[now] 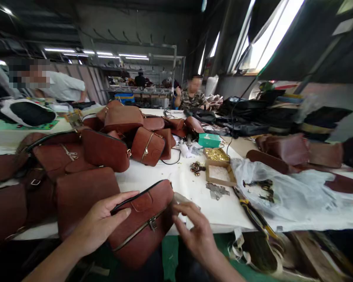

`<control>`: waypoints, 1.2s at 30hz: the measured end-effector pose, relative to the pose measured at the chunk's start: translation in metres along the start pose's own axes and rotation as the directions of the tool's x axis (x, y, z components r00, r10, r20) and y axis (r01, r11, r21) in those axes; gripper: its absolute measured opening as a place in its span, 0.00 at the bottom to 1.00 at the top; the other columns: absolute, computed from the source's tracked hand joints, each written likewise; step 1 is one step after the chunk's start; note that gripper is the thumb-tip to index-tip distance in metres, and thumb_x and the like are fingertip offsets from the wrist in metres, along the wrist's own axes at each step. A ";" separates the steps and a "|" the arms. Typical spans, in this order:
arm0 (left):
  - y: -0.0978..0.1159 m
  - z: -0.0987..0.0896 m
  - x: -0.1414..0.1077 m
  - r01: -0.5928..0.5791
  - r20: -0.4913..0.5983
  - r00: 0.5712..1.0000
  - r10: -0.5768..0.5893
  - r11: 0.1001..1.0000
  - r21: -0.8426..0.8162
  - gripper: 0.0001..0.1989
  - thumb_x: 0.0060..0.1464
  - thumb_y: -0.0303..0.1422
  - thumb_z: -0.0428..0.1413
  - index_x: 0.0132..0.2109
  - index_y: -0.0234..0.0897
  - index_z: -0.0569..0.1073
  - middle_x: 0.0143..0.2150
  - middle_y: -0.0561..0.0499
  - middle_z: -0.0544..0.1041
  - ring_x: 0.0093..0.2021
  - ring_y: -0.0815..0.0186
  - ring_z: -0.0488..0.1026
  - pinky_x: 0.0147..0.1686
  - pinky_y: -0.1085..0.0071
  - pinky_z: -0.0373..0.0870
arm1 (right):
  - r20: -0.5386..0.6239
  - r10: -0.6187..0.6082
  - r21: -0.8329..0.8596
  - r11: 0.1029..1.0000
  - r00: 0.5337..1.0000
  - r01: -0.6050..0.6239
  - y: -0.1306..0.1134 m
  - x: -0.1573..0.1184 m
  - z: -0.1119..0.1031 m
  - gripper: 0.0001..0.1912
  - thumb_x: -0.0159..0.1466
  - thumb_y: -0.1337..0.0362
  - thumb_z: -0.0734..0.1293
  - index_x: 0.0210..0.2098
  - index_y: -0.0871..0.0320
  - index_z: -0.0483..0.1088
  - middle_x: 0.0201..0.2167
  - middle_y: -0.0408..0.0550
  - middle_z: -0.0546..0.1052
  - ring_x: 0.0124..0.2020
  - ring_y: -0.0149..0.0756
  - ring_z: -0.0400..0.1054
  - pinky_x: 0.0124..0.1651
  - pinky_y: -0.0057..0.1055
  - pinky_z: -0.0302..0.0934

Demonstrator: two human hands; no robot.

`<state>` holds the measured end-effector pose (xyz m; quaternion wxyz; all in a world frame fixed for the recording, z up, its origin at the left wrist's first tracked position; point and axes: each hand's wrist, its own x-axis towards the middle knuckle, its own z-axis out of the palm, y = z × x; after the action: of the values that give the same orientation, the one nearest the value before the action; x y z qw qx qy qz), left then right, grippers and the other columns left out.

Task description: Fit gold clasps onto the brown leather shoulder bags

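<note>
A reddish-brown leather bag [141,235] with a slanted zipper is tilted over the table's front edge. My left hand [101,223] grips its upper left edge, thumb on the front face and fingers along the dark zipped rim. At the bag's right end is my right hand [195,229], fingers bent and apart, fingertips close to the leather; whether they touch it is unclear. A blurred greyish piece [185,199] shows just behind those fingertips. A metal zipper pull [153,223] hangs on the bag's front.
Brown bags [88,196] are piled at the left and centre back. Right of centre lie a box of gold-coloured parts [216,154], an open cardboard box [220,173], yellow-black pliers [257,217] and a clear plastic bag [297,192]. Two people [66,86] [192,96] are across the table.
</note>
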<state>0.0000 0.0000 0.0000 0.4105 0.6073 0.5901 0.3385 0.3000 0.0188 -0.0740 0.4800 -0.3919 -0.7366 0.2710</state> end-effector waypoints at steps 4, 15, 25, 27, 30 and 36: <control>0.005 -0.008 0.009 -0.030 0.136 0.990 0.023 0.999 0.043 0.20 0.64 0.41 0.58 0.60 0.48 0.80 0.59 0.50 0.82 0.57 0.55 0.81 0.60 0.63 0.76 | -0.009 0.200 -0.408 0.894 0.980 -0.186 0.062 0.060 -0.050 0.11 0.70 0.62 0.68 0.50 0.56 0.78 0.50 0.52 0.79 0.40 0.37 0.77 0.44 0.33 0.70; 0.013 -0.025 0.086 -0.255 0.199 0.958 0.208 0.934 0.251 0.18 0.57 0.28 0.57 0.51 0.48 0.84 0.49 0.54 0.86 0.49 0.59 0.83 0.55 0.68 0.76 | 0.079 0.533 -0.874 0.444 0.842 -0.199 0.148 0.165 -0.078 0.16 0.64 0.70 0.69 0.50 0.55 0.82 0.45 0.59 0.84 0.49 0.50 0.77 0.46 0.34 0.64; -0.006 -0.008 0.082 -0.516 0.073 0.755 0.652 0.522 0.679 0.22 0.62 0.26 0.54 0.62 0.42 0.74 0.62 0.46 0.78 0.61 0.58 0.76 0.64 0.60 0.71 | 0.008 0.415 -0.801 0.547 0.910 -0.243 0.148 0.152 -0.089 0.14 0.67 0.65 0.66 0.44 0.50 0.84 0.42 0.51 0.85 0.45 0.47 0.77 0.43 0.33 0.64; -0.010 -0.001 0.070 -0.505 0.043 0.705 0.708 0.458 0.731 0.24 0.62 0.25 0.56 0.64 0.40 0.72 0.65 0.43 0.75 0.64 0.55 0.73 0.66 0.56 0.70 | -0.029 0.359 -0.769 0.589 0.933 -0.250 0.139 0.144 -0.089 0.14 0.68 0.63 0.66 0.46 0.50 0.84 0.45 0.50 0.84 0.46 0.45 0.77 0.45 0.34 0.65; -0.011 0.009 0.049 -0.466 0.007 0.651 0.759 0.393 0.793 0.27 0.60 0.22 0.60 0.65 0.38 0.70 0.66 0.39 0.72 0.65 0.50 0.71 0.66 0.49 0.69 | -0.082 0.244 -0.596 0.765 0.966 -0.244 0.122 0.126 -0.083 0.13 0.68 0.59 0.67 0.45 0.52 0.83 0.45 0.51 0.83 0.43 0.43 0.77 0.45 0.34 0.68; 0.006 0.043 0.000 -0.523 -0.178 0.492 0.853 0.452 0.722 0.27 0.56 0.19 0.65 0.61 0.38 0.74 0.56 0.41 0.78 0.59 0.53 0.76 0.60 0.56 0.75 | -0.149 0.338 0.121 0.939 0.929 -0.322 0.056 0.076 -0.058 0.13 0.63 0.52 0.75 0.40 0.53 0.83 0.39 0.50 0.85 0.40 0.43 0.78 0.47 0.39 0.70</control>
<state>0.0414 -0.0042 -0.0135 -0.1569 0.7753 0.4325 0.4327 0.3536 0.1137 -0.0569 0.5057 -0.5085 -0.6035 0.3487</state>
